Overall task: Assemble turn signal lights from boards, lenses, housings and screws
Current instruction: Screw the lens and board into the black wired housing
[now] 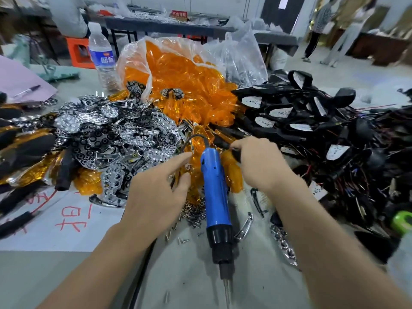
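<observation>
Left hand (pixel 156 192) over orange lenses (pixel 200 103), fingers (pixel 178 160) loosely spread. Right hand (pixel 260 163) fingers pinch a black housing (pixel 235 153). Blue screwdriver (pixel 216 197) lies between on counter (pixel 189 275).

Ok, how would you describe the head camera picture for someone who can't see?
Two hands reach past a blue screwdriver; the right hand pinches a black housing, the left hand is open. Orange lenses, chrome reflectors and more housings lie heaped beyond.

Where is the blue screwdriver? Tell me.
Head view, centre: the blue screwdriver lies between the left hand and the right hand, which grips a black housing, with the screw pile at its left.
</observation>
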A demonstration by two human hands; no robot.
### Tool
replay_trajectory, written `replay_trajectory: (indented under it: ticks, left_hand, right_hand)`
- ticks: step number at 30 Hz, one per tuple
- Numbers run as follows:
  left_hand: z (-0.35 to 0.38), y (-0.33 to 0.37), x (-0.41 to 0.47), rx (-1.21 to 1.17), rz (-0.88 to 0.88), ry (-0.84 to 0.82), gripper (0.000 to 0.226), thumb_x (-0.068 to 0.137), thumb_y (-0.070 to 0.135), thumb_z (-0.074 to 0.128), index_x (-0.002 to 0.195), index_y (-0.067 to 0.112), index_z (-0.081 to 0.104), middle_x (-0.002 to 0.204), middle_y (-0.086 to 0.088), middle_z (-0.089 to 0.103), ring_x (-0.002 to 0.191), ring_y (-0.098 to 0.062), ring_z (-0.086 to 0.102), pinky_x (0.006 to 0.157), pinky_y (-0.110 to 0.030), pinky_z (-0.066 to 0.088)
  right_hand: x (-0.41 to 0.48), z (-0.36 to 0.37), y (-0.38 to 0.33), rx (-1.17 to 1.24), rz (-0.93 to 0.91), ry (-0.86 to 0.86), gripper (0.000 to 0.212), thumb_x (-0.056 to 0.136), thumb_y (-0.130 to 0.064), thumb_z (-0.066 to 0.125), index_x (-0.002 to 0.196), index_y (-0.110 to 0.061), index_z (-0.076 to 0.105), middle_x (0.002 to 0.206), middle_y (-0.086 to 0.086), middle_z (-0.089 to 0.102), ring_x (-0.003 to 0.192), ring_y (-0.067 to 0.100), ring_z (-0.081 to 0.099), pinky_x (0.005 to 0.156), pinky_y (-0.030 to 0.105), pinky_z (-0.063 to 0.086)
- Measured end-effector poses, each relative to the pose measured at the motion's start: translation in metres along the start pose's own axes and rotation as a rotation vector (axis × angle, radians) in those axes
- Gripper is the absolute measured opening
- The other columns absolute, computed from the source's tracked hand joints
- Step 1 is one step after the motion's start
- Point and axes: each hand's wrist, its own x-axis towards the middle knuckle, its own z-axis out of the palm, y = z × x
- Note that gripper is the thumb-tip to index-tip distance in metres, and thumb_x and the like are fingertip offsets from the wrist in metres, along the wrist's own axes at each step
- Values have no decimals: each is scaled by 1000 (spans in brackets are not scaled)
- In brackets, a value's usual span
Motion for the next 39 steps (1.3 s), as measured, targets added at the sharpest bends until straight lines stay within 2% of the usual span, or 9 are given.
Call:
replay_trajectory:
  ticks: [3,7,13,16,19,22,29,35,39]
  left_hand:
    - [2,2,5,-210,-98,-19,48,86,36,63,133,45,66,106,48,63,94,4,71,94,-12,51]
    - [10,4,9,-540,-172,-60,49,76,31,63,112,63,70,106,21,78,101,-6,74,88,-39,61]
    - [5,-2,18,-836,-352,-102,31,77,41,74,107,31,81,88,-12,77,82,-19,71,70,-33,58]
    - [4,0,27,-973,-454,-120,15,78,24,82,93,23,83,91,-18,75,79,-26,69,68,-35,57]
    - [0,-6,33,-1099,-543,-21,25,94,2,64,103,17,82,101,-13,79,85,-22,75,66,-27,60]
    - [-5,-12,34,-1118,-563,50,33,97,-4,56,115,17,76,106,-11,78,89,-21,73,67,-26,61]
    - [-22,-44,46,-1168,-665,397,29,104,1,49,121,7,72,107,-13,79,93,-23,77,72,-29,62]
    - [-14,-40,49,-1114,-592,321,34,106,3,43,131,15,65,99,-11,76,84,-26,71,71,-36,61]
    - [-19,-44,49,-991,-556,228,37,106,7,46,121,26,73,100,-9,79,90,-24,75,69,-32,60]
  right_hand:
    - [-25,2,-38,60,-152,37,37,88,-2,61,118,-23,59,89,1,65,77,28,60,68,39,53]
    - [-37,5,-61,213,-267,199,68,88,0,58,149,-25,41,66,-11,34,65,22,46,57,34,36]
    - [-48,26,-78,460,-258,232,65,92,-6,44,154,-25,40,80,-5,60,75,20,61,67,36,48]
    - [-47,33,-82,628,-282,142,80,87,6,43,159,-29,34,120,4,69,104,26,64,90,46,55]
    - [-43,37,-84,539,-330,298,76,86,13,52,154,-22,46,143,7,61,147,16,30,128,33,16]
    - [-35,40,-83,448,-323,484,64,86,-3,69,146,-17,54,146,10,60,150,14,16,127,30,5]
    - [-10,22,-57,503,-121,175,43,100,-29,61,142,-36,58,113,-4,76,86,17,67,82,40,61]
    - [-17,0,-76,279,-278,-272,30,88,-30,70,73,-5,74,64,11,71,50,20,62,52,42,60]
    - [-10,5,-92,461,-137,36,59,83,-64,64,60,-11,59,42,-2,50,38,19,46,39,32,41]
